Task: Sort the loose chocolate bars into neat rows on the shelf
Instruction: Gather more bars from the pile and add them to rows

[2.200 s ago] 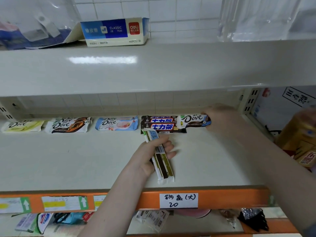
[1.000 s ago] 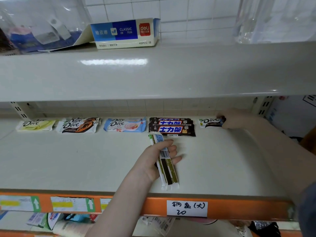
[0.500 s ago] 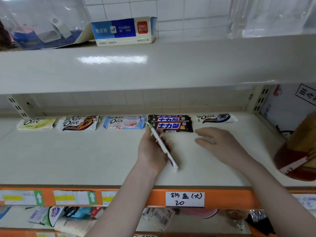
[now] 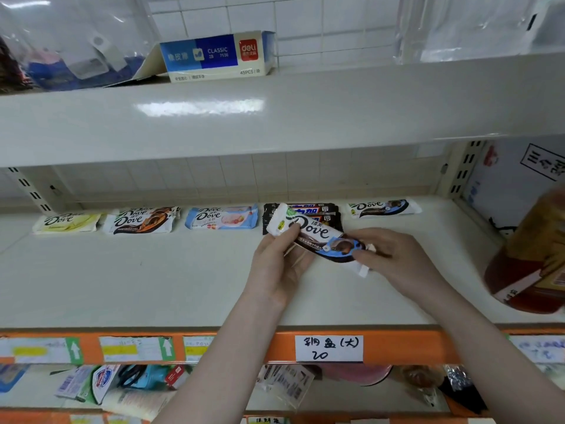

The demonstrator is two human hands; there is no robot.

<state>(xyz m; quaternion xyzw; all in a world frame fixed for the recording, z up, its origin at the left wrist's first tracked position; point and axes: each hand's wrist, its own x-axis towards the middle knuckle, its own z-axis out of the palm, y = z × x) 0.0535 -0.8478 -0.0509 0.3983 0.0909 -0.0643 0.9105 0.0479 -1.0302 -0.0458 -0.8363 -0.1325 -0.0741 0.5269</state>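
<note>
Both hands [image 4: 276, 264] [image 4: 394, 255] pinching tilted Dove bar [image 4: 318, 234]

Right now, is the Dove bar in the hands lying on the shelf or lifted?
Lifted: both hands hold the Dove bar tilted above the shelf.

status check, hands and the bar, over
Both hands on the Dove bar: left hand grips its white end, right hand pinches the other. Bar held above the shelf. Nothing in the way.

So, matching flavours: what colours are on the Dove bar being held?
White, dark brown and blue; the held Dove bar shows best in the head view.
</note>
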